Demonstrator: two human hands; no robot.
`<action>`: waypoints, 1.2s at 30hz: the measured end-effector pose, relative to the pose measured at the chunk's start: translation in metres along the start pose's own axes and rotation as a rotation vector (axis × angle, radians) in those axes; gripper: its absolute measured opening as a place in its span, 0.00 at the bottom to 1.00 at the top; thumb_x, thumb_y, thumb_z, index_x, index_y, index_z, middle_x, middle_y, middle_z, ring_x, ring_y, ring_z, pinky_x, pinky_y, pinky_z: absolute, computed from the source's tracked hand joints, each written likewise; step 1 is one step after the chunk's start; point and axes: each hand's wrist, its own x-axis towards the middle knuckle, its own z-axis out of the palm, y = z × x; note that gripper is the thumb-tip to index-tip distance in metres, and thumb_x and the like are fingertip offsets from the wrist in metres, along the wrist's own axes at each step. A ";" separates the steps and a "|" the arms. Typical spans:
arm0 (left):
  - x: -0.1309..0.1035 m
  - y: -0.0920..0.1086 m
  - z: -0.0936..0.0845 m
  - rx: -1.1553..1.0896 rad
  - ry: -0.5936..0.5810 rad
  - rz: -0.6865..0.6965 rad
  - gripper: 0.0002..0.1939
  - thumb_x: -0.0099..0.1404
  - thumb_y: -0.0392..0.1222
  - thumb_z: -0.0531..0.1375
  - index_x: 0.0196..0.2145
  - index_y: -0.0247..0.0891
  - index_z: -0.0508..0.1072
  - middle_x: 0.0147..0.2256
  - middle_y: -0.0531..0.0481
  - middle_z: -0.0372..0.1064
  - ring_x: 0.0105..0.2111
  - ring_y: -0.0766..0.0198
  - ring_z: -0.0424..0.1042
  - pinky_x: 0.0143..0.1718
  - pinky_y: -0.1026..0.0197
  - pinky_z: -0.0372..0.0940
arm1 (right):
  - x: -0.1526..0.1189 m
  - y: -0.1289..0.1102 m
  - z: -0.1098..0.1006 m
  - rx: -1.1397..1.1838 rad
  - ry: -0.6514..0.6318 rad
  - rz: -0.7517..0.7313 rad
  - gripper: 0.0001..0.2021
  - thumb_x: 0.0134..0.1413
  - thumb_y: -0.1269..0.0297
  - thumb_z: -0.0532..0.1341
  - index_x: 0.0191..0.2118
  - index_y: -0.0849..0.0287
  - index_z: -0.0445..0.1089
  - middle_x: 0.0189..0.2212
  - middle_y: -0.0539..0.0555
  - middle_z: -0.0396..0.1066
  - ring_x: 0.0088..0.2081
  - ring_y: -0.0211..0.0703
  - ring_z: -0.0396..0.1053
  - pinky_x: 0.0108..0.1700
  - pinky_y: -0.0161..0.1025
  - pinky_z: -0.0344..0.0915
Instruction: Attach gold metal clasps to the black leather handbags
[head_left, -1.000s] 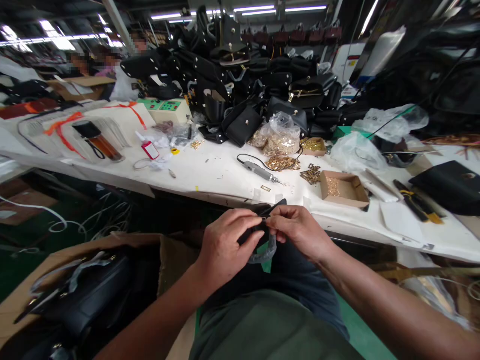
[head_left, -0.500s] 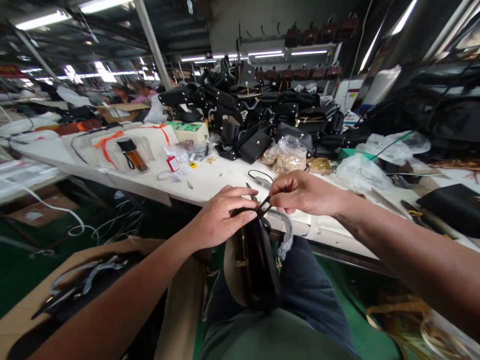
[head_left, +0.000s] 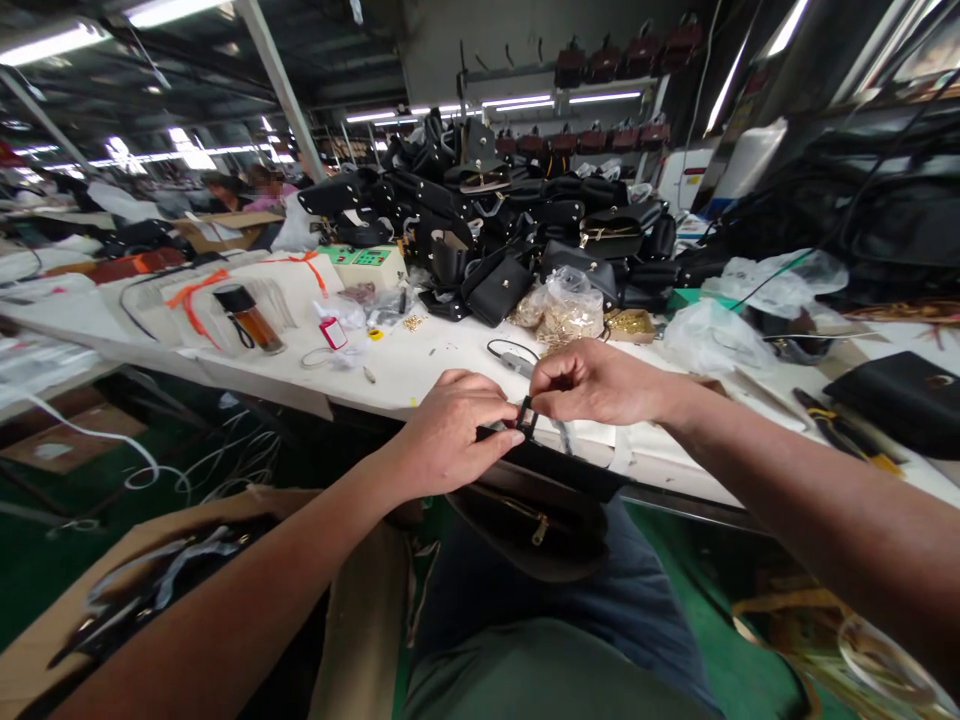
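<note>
Below both hands (head_left: 517,415) — a dark bag (head_left: 525,540), touching.

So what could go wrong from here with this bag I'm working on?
The bag over your lap might slip, since your left hand and right hand seem to pinch just a small black piece at its top. Your right forearm could also brush the black-and-yellow tool beside it on the table.

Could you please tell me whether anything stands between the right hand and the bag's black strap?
Nothing visible does: the right hand is at the strap, opposite the left hand, above the bag.
</note>
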 end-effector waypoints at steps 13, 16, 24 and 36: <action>0.010 -0.005 0.037 -0.575 -0.138 -0.403 0.10 0.64 0.45 0.63 0.31 0.36 0.78 0.30 0.53 0.74 0.33 0.63 0.70 0.38 0.62 0.63 | -0.010 0.013 0.005 -0.025 0.076 0.135 0.10 0.55 0.62 0.63 0.28 0.61 0.76 0.21 0.46 0.65 0.24 0.33 0.61 0.24 0.30 0.54; 0.012 -0.008 0.038 -0.558 -0.160 -0.422 0.10 0.63 0.46 0.63 0.31 0.36 0.78 0.28 0.53 0.73 0.32 0.62 0.70 0.36 0.63 0.62 | -0.013 0.022 0.013 0.073 0.104 0.159 0.09 0.56 0.61 0.64 0.30 0.61 0.77 0.22 0.46 0.68 0.25 0.33 0.62 0.26 0.31 0.56; 0.013 -0.038 0.090 -0.681 -0.258 -0.586 0.11 0.59 0.47 0.62 0.25 0.37 0.75 0.23 0.56 0.65 0.27 0.64 0.63 0.31 0.62 0.56 | -0.019 0.087 0.060 0.367 0.247 0.294 0.13 0.62 0.55 0.62 0.34 0.61 0.73 0.26 0.50 0.72 0.28 0.36 0.66 0.32 0.35 0.62; 0.045 -0.096 0.162 -0.813 -0.444 -0.790 0.12 0.54 0.50 0.64 0.25 0.37 0.75 0.22 0.56 0.61 0.27 0.64 0.60 0.30 0.61 0.51 | -0.010 0.168 0.072 0.394 0.323 0.555 0.16 0.63 0.51 0.60 0.33 0.60 0.72 0.24 0.49 0.70 0.26 0.37 0.65 0.31 0.36 0.59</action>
